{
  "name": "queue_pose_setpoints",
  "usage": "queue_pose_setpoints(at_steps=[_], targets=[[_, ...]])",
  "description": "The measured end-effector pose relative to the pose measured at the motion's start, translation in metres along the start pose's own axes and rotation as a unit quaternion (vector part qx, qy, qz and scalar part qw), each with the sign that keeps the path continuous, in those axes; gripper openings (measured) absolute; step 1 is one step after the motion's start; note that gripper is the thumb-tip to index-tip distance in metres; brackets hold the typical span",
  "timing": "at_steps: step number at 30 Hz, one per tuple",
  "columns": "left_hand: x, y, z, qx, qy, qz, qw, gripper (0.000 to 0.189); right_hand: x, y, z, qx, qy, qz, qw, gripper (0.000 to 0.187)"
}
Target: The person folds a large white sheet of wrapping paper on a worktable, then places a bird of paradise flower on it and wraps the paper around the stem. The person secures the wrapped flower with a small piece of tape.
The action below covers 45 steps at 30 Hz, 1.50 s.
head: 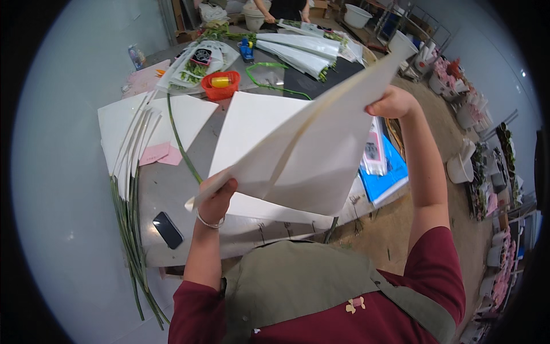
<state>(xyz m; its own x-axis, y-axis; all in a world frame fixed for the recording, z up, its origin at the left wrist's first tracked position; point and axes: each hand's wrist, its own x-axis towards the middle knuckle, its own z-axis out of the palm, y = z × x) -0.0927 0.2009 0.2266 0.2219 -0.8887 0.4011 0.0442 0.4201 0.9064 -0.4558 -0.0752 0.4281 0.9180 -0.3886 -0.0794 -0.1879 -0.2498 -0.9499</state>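
Note:
A large white paper sheet [318, 159] is stretched aslant between my hands, raised above the table. My left hand [218, 200] grips its lower left end, thumb on top. At the upper right my right hand [393, 103] pinches the sheet's edge. Beneath it lies more white paper [258, 120], partly covered by the raised sheet. One long green stem [179, 142] runs up the table from behind my left hand; its lower part is hidden. Further left, several green stems [124, 223] with white paper wraps [137, 142] round their upper ends jut over the table's near edge.
A phone [167, 230] lies near my left forearm. Ahead are a red basket [220, 92], a blue tape dispenser [246, 49], green cord [253, 77] and wrapped bouquets [300, 51]. A co-worker's hand [269, 18] is at the far side. Blue plastic packaging [386, 167] lies right.

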Motion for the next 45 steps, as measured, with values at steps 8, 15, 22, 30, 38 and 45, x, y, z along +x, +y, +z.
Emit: queue_pose_setpoints(at_steps=[8, 15, 22, 30, 38, 45], targets=[[0.031, -0.111, -0.098, -0.245, 0.114, -0.180, 0.946, 0.027, 0.228, 0.126, 0.010, 0.253, 0.008, 0.119, 0.960, 0.058], [-0.001, -0.215, -0.152, -0.209, 0.202, -0.332, 0.897, 0.033, 0.354, 0.309, 0.032, 0.326, -0.090, 0.201, 0.919, 0.057], [0.024, -0.218, -0.171, -0.049, 0.082, -0.371, 0.924, 0.031, 0.410, 0.380, 0.051, 0.312, -0.264, 0.076, 0.909, 0.026], [0.055, -0.221, -0.194, 0.362, -0.162, -0.143, 0.907, 0.029, 0.416, 0.389, 0.046, 0.229, -0.194, 0.064, 0.952, 0.022], [0.075, -0.222, -0.212, 0.501, -0.391, -0.122, 0.762, 0.051, 0.405, 0.391, 0.037, 0.065, -0.121, 0.022, 0.990, 0.022], [0.166, -0.193, -0.259, 0.417, -0.412, -0.413, 0.697, 0.070, 0.407, 0.391, 0.050, 0.016, -0.075, 0.020, 0.997, 0.022]])
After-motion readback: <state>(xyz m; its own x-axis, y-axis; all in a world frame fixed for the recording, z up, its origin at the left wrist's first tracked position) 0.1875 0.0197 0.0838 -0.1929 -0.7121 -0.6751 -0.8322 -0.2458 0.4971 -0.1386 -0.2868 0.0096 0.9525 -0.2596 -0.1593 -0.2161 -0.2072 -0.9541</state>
